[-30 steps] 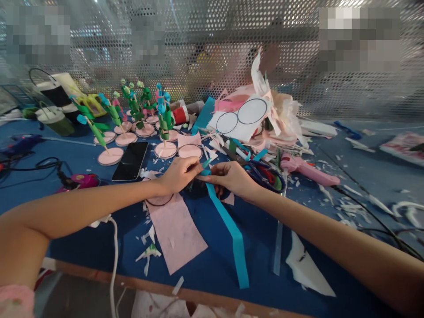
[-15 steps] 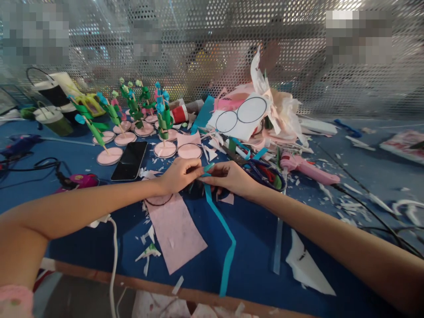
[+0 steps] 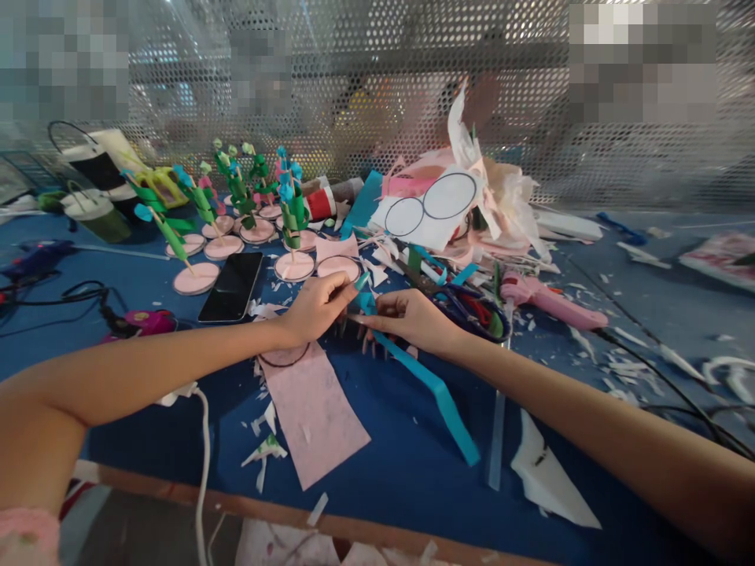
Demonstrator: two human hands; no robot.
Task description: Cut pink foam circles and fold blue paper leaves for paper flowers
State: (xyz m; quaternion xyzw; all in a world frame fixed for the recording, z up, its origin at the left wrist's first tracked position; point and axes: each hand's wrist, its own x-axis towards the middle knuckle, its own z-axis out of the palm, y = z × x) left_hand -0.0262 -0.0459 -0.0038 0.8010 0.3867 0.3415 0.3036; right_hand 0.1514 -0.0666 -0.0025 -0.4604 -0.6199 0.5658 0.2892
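Note:
Between my hands is a long blue paper strip, rolled or folded at its upper end. My left hand is closed in a pinch on that end, thumb and forefinger together. From the right, my right hand pinches the strip close to the folded part, its fingertips partly hidden. The loose tail slants down to the right over the blue table. A pink sheet with a drawn circle lies below my left hand. Just beyond the hands is a pink disc.
Several pink discs carry green and blue paper flowers on sticks at back left. Also there are a phone, a magenta glue gun, a pink glue gun, scissors, a scrap pile and a perforated metal screen.
The strip's tail has swung to the right, and its end has risen from near the table's front edge. My fingers have shifted slightly apart around its folded end.

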